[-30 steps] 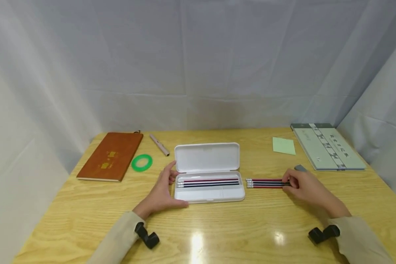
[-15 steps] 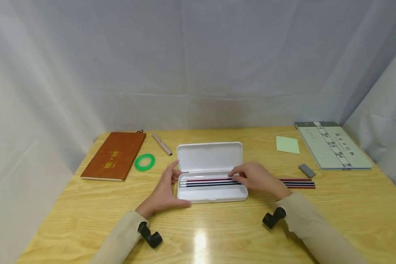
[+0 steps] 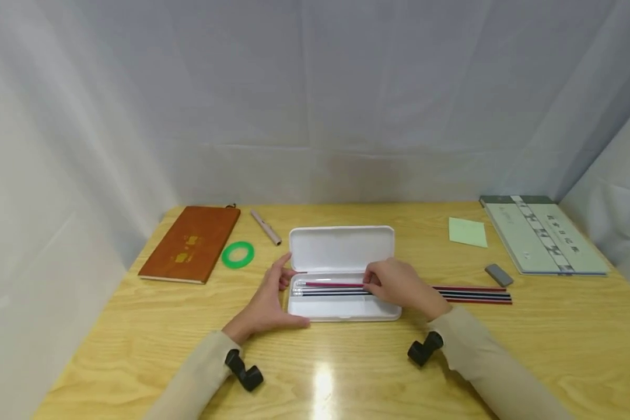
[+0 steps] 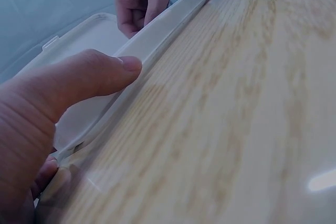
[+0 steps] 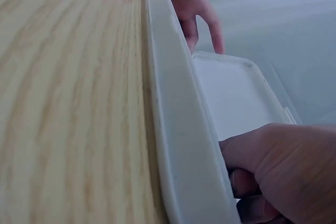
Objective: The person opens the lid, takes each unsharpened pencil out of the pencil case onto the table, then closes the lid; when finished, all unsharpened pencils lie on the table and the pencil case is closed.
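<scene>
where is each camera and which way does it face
On the head: faces forward and down at the open case; left hand, right hand, sleeves show.
On the left wrist: looks rightward along the case's front; left hand near, right hand beyond.
On the right wrist: looks leftward along it; right hand near, left hand beyond.
Wrist views share case and hands.

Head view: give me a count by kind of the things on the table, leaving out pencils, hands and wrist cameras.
Books: 2 (brown book, pale green book)
White case: 1
Pen: 1
Green ring: 1
Green note paper: 1
Grey block: 1
Total: 7
</scene>
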`<state>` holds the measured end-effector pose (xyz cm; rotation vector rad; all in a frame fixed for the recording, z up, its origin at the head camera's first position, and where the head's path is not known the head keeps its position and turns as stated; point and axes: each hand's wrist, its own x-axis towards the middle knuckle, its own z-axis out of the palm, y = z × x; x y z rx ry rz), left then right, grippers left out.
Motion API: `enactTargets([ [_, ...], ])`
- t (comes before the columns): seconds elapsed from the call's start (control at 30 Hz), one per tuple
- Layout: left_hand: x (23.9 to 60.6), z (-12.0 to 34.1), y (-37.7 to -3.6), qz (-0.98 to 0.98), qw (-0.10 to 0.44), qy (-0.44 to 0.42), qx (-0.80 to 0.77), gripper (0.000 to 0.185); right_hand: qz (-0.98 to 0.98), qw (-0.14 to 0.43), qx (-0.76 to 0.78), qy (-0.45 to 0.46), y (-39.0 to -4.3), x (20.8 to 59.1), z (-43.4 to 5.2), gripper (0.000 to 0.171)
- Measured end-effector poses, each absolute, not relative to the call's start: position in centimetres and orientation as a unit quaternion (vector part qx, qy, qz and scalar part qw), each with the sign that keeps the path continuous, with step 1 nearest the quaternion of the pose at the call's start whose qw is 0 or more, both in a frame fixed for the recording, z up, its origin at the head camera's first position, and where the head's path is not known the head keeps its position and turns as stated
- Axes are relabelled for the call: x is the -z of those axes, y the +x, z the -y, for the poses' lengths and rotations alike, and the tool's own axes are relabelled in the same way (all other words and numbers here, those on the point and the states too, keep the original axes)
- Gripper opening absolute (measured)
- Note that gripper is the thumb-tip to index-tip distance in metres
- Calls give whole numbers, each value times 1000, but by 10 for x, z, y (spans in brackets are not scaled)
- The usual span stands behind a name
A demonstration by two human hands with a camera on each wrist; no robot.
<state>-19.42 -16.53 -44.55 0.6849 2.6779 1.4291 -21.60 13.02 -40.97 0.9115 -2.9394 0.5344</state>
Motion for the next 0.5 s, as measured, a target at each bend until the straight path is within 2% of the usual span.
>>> enactTargets([
  [0.27, 446, 165, -194, -860, 9, 223, -460, 129, 950, 29, -156, 268, -203, 392, -142, 8],
  [0.5, 448, 164, -197, -862, 0, 221, -457, 130, 946, 38, -194, 257, -191, 389, -201, 5],
])
